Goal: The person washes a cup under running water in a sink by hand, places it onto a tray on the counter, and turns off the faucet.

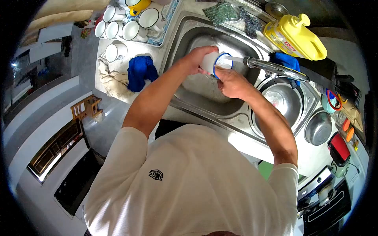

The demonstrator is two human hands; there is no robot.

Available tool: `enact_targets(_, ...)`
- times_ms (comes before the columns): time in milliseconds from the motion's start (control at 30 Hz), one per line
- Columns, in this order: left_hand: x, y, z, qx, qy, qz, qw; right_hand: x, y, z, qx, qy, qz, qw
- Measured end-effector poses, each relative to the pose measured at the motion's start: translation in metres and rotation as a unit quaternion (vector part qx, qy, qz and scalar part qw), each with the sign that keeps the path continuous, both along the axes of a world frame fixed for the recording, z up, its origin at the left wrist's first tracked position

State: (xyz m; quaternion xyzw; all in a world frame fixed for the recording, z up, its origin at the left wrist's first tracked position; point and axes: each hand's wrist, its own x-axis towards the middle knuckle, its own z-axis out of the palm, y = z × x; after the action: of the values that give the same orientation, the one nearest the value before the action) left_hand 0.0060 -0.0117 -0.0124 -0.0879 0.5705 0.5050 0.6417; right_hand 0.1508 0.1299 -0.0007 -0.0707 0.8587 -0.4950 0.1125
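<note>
The room spreads out past my left arm, with a grey floor (112, 133), a wooden door (55, 149) in the pale wall and a small wooden chair (88, 108). I stand against a pale countertop (311, 151), brightly lit along its near edge. Set into it is a stainless-steel sink (201, 90), with a wide metal basin (285, 104) in the round bowl to its right. A blue-patterned tray (160, 38) lies left of the sink, carrying white mugs (132, 30) and a yellow one (138, 6). A yellow jug (293, 37) is behind the chrome tap (277, 67), and a steel bowl (318, 128) sits farther right. Nearer my left arm are a cream rag (112, 82), a blue cloth (141, 72) and a lone white mug (115, 52). Over the sink, tilted with its mouth towards the tap's end, is a blue-rimmed mug (211, 63). My left hand (199, 61) is curled around its outside; my right hand (235, 84) is partly closed at the rim, its fingertips partly hidden.
</note>
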Motion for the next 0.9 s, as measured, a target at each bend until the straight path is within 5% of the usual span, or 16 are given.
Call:
enact_targets(33,0.002,0.001,0.000,0.001,0.001,-0.003,1.000,-0.002,0.001,0.002,0.029,0.121,-0.008,0.992)
enact_targets(67,0.005,0.002,0.000,0.005,-0.027,0.026,0.999,0.001,0.004,0.007,0.155,0.057,0.004,0.986)
enact_targets(167,0.011,0.004,-0.003,0.011,-0.055,0.059,0.997,-0.017,0.011,0.027,0.285,-0.105,0.073,0.950)
enact_targets(200,0.011,0.005,-0.006,0.016,-0.053,0.063,0.997,-0.013,0.008,0.022,0.339,-0.042,0.078,0.937)
enact_targets(433,0.018,0.002,-0.012,0.033,-0.001,0.043,0.999,0.000,0.002,0.007,0.300,-0.108,0.073,0.945)
enact_targets(500,0.016,0.000,-0.011,0.006,0.030,0.060,0.998,0.004,0.001,-0.006,0.094,-0.038,0.063,0.993)
enact_targets(567,0.017,0.000,-0.006,-0.002,0.023,0.057,0.998,0.004,0.003,0.005,0.080,-0.071,0.060,0.992)
enact_targets(900,0.006,0.003,-0.004,0.019,-0.037,0.044,0.998,-0.016,0.009,0.014,0.329,-0.103,0.061,0.937)
